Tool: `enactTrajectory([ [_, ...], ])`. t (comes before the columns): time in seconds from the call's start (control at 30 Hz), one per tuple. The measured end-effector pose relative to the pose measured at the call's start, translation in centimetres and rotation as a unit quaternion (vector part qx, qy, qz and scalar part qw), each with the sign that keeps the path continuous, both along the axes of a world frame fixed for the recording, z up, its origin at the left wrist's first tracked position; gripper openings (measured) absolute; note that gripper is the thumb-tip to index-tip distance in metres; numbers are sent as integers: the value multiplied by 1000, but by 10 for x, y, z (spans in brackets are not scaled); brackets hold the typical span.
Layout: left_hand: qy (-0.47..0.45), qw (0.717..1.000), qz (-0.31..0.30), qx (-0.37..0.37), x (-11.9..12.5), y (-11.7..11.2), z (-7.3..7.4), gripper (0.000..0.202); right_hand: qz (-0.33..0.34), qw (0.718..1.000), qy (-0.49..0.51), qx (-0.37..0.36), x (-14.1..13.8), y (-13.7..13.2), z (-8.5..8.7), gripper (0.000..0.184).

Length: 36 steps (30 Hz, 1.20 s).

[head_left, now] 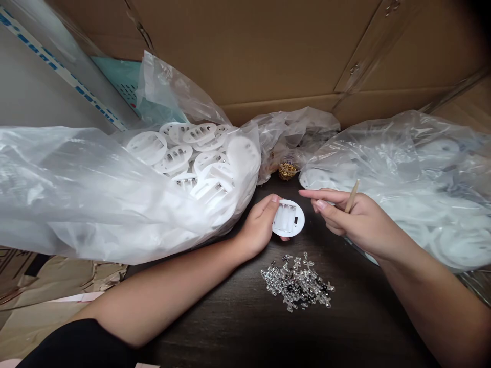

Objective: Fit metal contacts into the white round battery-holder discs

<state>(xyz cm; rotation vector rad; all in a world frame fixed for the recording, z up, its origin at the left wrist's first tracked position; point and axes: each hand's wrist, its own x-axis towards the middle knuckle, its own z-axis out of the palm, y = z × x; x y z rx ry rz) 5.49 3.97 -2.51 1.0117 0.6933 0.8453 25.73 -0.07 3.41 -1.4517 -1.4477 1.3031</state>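
My left hand (258,227) grips a round white plastic battery holder (288,218) by its edge, with the battery compartment facing up. My right hand (345,214) is just to its right, apart from it, with the index finger stretched toward it. A thin wooden stick (352,196) rests between that hand's fingers and thumb. Below both hands, a heap of small clear and dark crystal-like cross-shaped pieces (297,282) lies on the dark wood table (238,327).
A clear plastic bag of white round holders (174,158) lies at left, and another bag (402,163) lies at right. A small pile of brass-coloured parts (287,170) sits between them. Brown cardboard walls (238,51) rise behind.
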Motion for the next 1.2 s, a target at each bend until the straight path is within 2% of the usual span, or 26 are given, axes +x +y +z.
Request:
enactTrajectory([
  [0.1, 7, 1000, 10, -4, 0, 1, -1, 45, 28, 996, -48, 68, -4, -6, 12, 38],
  [0.2, 23, 1000, 12, 12, -1, 1, 0, 45, 70, 980, -111, 149, -11, -12, 21, 24],
  [0.3, 44, 998, 16, 33, -2, 1, 1, 45, 104, 982, -96, 121, -18, -17, 26, 25],
  [0.4, 47, 997, 28, 46, -2, 1, 2, 44, 111, 991, -15, 75, -21, -20, 27, 23],
  [0.53, 43, 999, 6, 27, -2, -1, 4, 44, 122, 989, 70, 44, -21, -19, 24, 12],
  [0.63, 29, 999, -10, 11, -2, -2, 5, 43, 106, 990, 80, 47, -22, -17, 18, 11],
  [0.73, -13, 998, -47, -27, -1, -3, 4, 45, 57, 993, 43, 96, -23, -15, 11, 12],
  [0.8, -51, 994, -79, -62, 0, -4, 2, 49, 34, 989, -20, 144, -24, -13, 6, 14],
  [0.93, -109, 981, -139, -85, 0, -5, -1, 54, 9, 949, -167, 266, -25, -7, -4, 13],
  [1.03, -130, 978, -149, -71, 0, -6, -2, 54, -24, 919, -192, 344, -27, -3, -11, 13],
  [1.2, -130, 979, -150, -47, 0, -8, -4, 50, -24, 902, -205, 380, -28, -2, -16, 18],
])
